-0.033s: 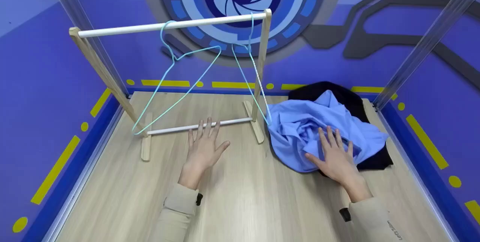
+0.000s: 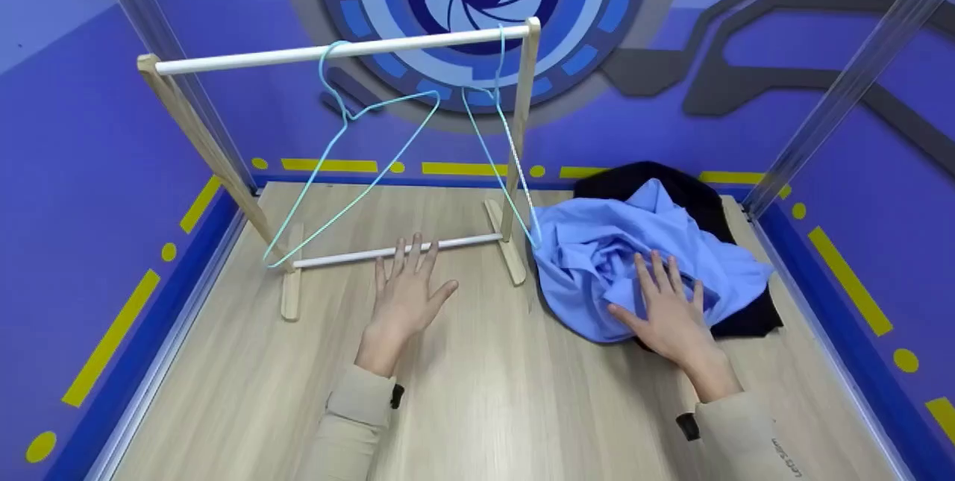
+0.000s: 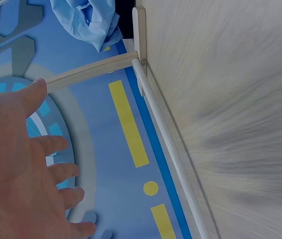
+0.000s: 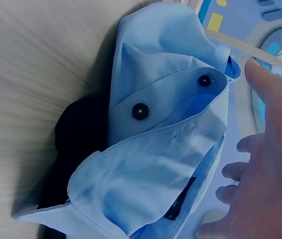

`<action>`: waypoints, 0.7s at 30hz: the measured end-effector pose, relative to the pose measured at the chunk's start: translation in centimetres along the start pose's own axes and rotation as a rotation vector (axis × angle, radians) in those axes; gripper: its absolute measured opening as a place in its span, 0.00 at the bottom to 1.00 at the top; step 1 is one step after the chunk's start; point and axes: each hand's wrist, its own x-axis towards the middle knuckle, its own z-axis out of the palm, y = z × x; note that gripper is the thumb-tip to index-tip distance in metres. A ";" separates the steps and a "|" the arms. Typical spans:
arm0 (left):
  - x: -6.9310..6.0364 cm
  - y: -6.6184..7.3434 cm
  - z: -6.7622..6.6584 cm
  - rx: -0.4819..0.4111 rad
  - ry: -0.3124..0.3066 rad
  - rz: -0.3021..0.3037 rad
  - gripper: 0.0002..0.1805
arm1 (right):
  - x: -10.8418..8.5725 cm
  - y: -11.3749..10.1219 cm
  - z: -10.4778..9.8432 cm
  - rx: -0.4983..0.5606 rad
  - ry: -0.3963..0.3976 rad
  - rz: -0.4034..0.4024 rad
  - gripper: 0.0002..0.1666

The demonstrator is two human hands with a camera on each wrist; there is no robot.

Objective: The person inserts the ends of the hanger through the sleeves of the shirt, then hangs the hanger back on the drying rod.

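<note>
My left hand (image 2: 406, 298), fingers spread, hovers palm down before the clothes rack and holds nothing. On the right, my right hand (image 2: 671, 317) is held above a crumpled light blue shirt (image 2: 582, 235), its fingers apart. The right wrist view shows a gap between that hand and the shirt (image 4: 146, 164), with dark buttons along its placket and a dark label inside. A black cloth (image 2: 649, 175) lies partly hidden beneath the shirt. Two pale turquoise hangers hang from the rack's top bar: one hanger (image 2: 380, 175) left of centre, another hanger (image 2: 481, 138) by the right post.
The rack has wooden posts and feet, a white top bar (image 2: 418, 42) and a white lower bar (image 2: 336, 257). It stands on a wood-grain table (image 2: 477, 406). Blue panels with yellow marks (image 2: 850, 283) enclose the table at the back and both sides.
</note>
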 end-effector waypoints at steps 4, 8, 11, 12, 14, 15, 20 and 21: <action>-0.1 -0.1 -0.1 0.002 -0.012 -0.009 0.43 | 0.1 0.1 -0.2 -0.003 -0.001 0.001 0.60; -0.1 -0.1 -0.3 0.001 -0.025 -0.013 0.43 | 0.3 0.2 -0.5 0.006 0.009 0.004 0.58; -0.1 -0.1 -0.2 0.006 -0.026 -0.013 0.43 | 0.5 0.4 -0.5 0.018 0.020 0.005 0.56; -0.1 -0.1 -0.2 0.013 -0.030 -0.016 0.43 | 0.5 0.4 -0.6 0.021 0.024 0.006 0.55; -0.1 -0.1 -0.1 0.015 -0.028 -0.015 0.43 | 0.7 0.6 -0.6 0.028 0.034 0.007 0.54; -0.1 -0.1 -0.1 0.016 -0.027 -0.014 0.43 | 0.7 0.7 -0.6 0.031 0.039 0.009 0.53; -0.2 -0.1 0.0 0.009 -0.033 -0.013 0.43 | 1.2 1.2 -1.0 0.053 0.076 0.019 0.51; -0.2 -0.1 0.0 0.007 -0.034 -0.014 0.43 | 1.3 1.3 -1.1 0.057 0.087 0.022 0.50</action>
